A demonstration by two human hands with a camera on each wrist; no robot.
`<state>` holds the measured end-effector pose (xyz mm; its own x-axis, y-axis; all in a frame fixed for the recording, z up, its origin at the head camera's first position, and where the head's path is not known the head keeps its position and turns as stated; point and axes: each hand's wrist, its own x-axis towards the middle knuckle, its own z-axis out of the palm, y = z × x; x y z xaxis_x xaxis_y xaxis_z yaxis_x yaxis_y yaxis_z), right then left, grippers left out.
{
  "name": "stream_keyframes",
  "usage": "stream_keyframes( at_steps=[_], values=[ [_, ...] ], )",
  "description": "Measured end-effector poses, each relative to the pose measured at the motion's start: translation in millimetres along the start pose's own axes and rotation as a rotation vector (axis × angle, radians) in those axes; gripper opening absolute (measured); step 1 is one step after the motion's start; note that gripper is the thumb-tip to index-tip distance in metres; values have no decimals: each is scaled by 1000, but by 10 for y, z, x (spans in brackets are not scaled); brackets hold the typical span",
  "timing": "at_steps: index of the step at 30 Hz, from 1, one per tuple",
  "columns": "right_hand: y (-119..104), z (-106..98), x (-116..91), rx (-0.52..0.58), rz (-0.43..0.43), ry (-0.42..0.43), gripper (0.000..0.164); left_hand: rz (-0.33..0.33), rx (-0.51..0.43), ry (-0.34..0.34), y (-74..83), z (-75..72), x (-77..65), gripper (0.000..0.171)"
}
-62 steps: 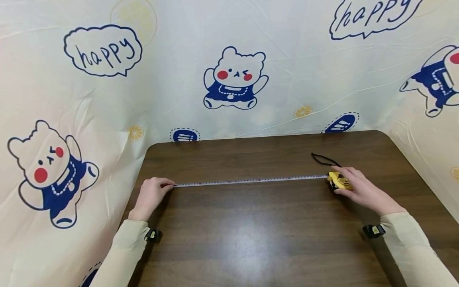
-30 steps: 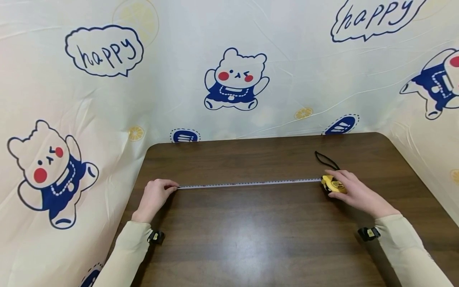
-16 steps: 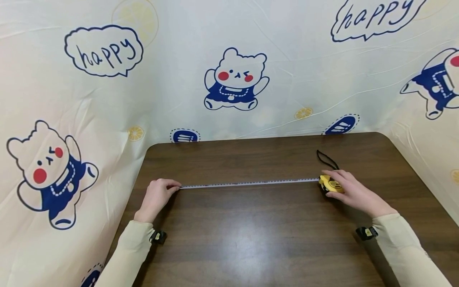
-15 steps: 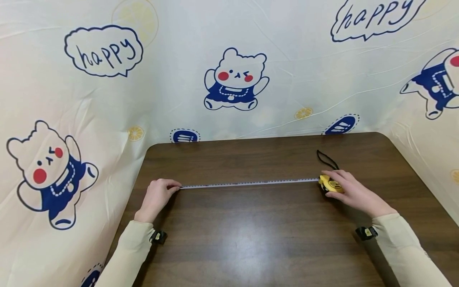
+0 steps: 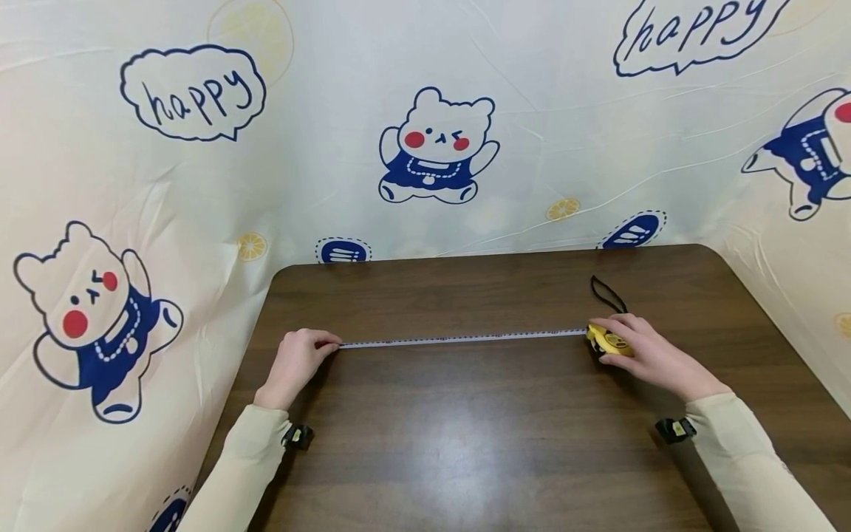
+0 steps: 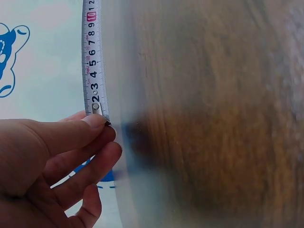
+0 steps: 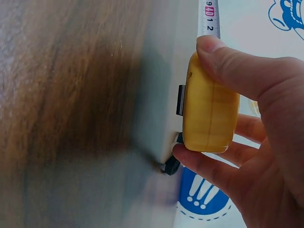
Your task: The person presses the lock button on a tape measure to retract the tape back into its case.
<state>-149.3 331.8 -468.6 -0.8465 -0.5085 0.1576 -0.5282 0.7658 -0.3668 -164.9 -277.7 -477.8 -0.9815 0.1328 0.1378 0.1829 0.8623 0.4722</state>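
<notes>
A yellow tape measure (image 5: pixel 608 341) is held in my right hand (image 5: pixel 648 355), thumb at its near side and fingers at the far side. Its white blade (image 5: pixel 459 339) stretches nearly level leftward to my left hand (image 5: pixel 295 366), where thumb and index finger pinch the metal end hook. In the left wrist view, low numbers show on the blade (image 6: pixel 93 57) just above the pinching thumb (image 6: pixel 95 121). The right wrist view shows the yellow case (image 7: pixel 211 107) gripped between thumb and fingers, with numbers around 40 by its mouth. A black wrist strap (image 5: pixel 608 294) loops from the case.
A brown wooden table (image 5: pixel 439 421) lies under both hands. Behind it and at both sides hangs a pale cloth (image 5: pixel 319 148) printed with bears and the word "happy". Each wrist wears a small black camera (image 5: pixel 298 437).
Both hands have drawn closer together: the left has shifted right, the right has shifted left with the tape measure. The visible stretch of blade between them has become shorter.
</notes>
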Motion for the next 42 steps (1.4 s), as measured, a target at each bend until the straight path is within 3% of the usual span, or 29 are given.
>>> stream_keyframes(
  at_steps=[29,42],
  values=[
    [-43,60,50,-32,-57,25,62,17,-26,-5,68,88,-7,7],
    [-79,60,97,-10,-33,-7,59,24,-40,-7,124,113,15,7]
  ],
)
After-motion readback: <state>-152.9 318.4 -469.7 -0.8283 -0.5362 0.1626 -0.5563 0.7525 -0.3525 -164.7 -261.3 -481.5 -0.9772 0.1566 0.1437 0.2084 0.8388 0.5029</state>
